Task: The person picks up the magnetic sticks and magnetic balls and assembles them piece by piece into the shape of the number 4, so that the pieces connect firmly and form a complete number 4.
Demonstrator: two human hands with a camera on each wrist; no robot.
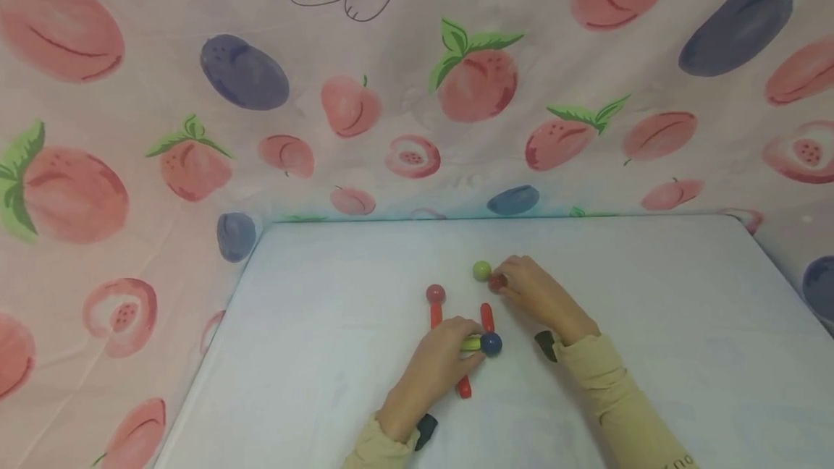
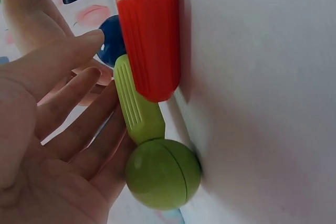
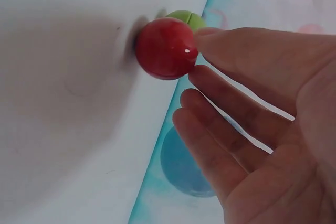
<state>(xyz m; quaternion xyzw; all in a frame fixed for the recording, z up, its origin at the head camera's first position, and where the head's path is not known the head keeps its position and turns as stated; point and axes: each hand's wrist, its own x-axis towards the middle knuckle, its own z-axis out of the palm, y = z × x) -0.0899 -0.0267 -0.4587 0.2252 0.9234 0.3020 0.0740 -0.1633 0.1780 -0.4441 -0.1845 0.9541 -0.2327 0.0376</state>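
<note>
My left hand [image 1: 456, 342] lies over a green stick [image 2: 137, 106], its straight fingers [image 2: 92, 77] touching the stick's side. A blue ball [image 1: 491, 344] sits at one end of that stick and a green ball [image 2: 163, 174] at the end near my palm. A red stick [image 2: 149, 35] lies against the green one. My right hand [image 1: 511, 282] reaches to a red ball [image 3: 166, 48], and one nearly straight fingertip [image 3: 207, 35] touches it. A second green ball [image 1: 481, 271] sits right beside the red ball.
A red stick topped by a red ball [image 1: 435, 293] lies left of my left hand, and a short red stick [image 1: 486, 315] lies between my hands. All rest on a white table [image 1: 651, 310], with a fruit-print cloth [image 1: 195, 129] behind and beside it.
</note>
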